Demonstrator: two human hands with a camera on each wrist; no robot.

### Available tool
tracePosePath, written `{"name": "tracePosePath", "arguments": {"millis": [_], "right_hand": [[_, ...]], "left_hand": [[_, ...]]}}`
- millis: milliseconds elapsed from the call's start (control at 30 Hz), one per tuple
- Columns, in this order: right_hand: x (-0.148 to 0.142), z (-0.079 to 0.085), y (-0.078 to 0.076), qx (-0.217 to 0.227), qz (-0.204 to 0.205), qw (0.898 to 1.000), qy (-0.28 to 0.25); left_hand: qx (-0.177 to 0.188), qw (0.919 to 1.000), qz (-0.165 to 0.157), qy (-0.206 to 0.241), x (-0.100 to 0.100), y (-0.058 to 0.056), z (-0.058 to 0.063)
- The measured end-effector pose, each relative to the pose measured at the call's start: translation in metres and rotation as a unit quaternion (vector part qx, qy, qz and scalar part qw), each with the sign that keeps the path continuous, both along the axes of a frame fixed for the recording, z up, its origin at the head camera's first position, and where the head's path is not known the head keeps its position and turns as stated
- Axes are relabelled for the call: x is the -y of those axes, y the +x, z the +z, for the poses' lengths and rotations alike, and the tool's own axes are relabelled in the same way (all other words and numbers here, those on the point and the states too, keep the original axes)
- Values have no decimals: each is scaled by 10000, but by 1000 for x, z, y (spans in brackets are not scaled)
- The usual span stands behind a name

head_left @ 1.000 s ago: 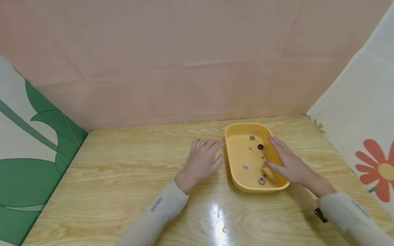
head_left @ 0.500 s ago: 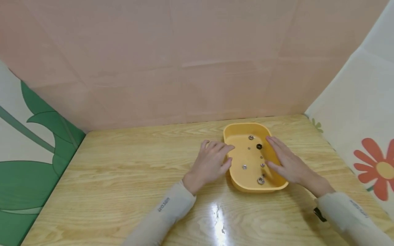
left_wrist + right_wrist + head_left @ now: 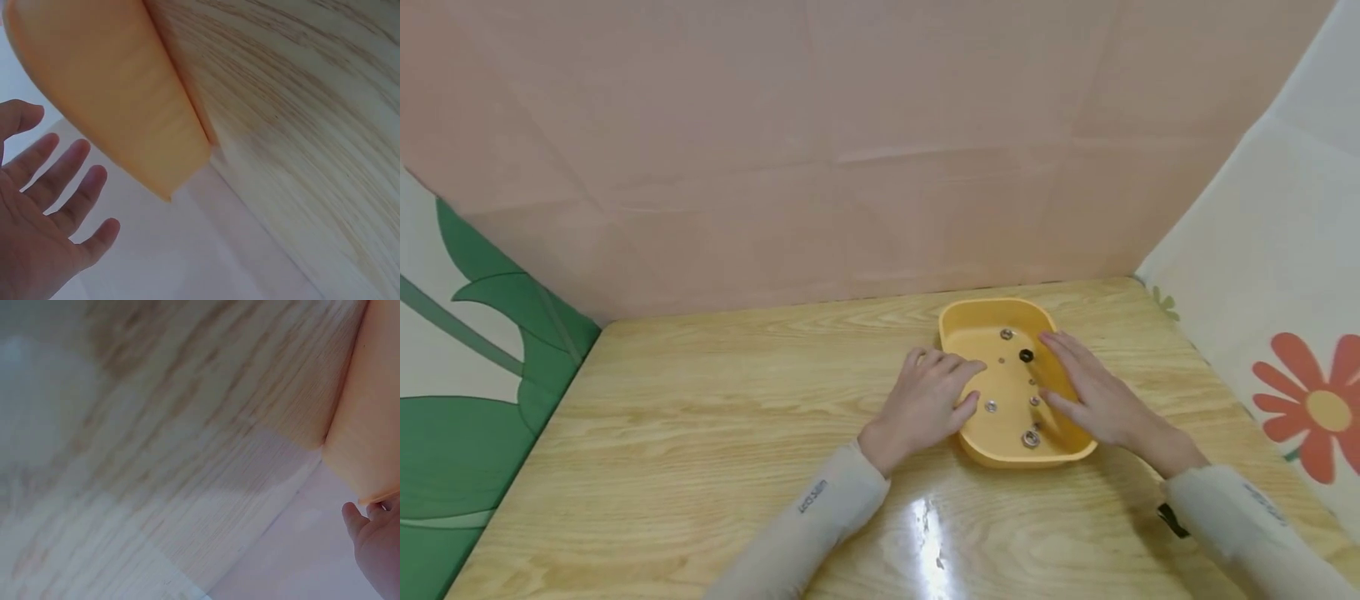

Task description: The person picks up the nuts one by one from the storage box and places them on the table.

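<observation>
A yellow-orange plastic tray [image 3: 1000, 454] stands on the table in the head view. Scattered on its floor are a black nut [image 3: 1026, 356], a large silver nut [image 3: 1031, 438] and several smaller metal pieces that look like nuts. My left hand [image 3: 925, 400] reaches over the tray's left rim, fingers spread and slightly bent, holding nothing. In the left wrist view its fingers [image 3: 65, 165] are apart from the tray's outer wall [image 3: 119, 81]. My right hand [image 3: 1093, 400] lies across the right rim with fairly straight fingers, its thumb over the inside. The right wrist view shows its fingertips right at the rim.
The wood-grain tabletop [image 3: 737, 400] surrounds the tray, widest to its left. A pinkish sheet [image 3: 820, 167] rises behind the table. Printed panels flank it, with green leaves [image 3: 452, 450] at left and a red flower [image 3: 1315, 404] at right. Light glares near the front.
My left hand has moved right, from beside the tray to over its left rim. The right hand keeps its place at the right rim. The head view has shifted slightly.
</observation>
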State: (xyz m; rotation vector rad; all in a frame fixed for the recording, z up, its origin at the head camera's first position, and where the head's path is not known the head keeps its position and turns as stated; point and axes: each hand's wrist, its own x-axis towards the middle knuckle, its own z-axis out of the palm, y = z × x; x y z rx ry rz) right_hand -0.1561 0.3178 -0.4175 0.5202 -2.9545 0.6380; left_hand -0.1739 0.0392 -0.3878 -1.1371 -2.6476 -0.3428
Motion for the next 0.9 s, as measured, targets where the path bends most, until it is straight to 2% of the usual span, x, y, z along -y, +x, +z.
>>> {"name": "tracePosePath", "arguments": {"millis": [200, 533, 900], "right_hand": [[0, 0, 0, 42, -8, 10000, -27], [2, -5, -2, 26, 22, 9999, -107], [12, -5, -2, 206, -143, 9997, 31]], "left_hand": [[131, 9998, -83, -127, -7, 0, -2], [216, 9994, -36, -262, -14, 0, -4], [95, 9988, 60, -475, -14, -1, 1]]}}
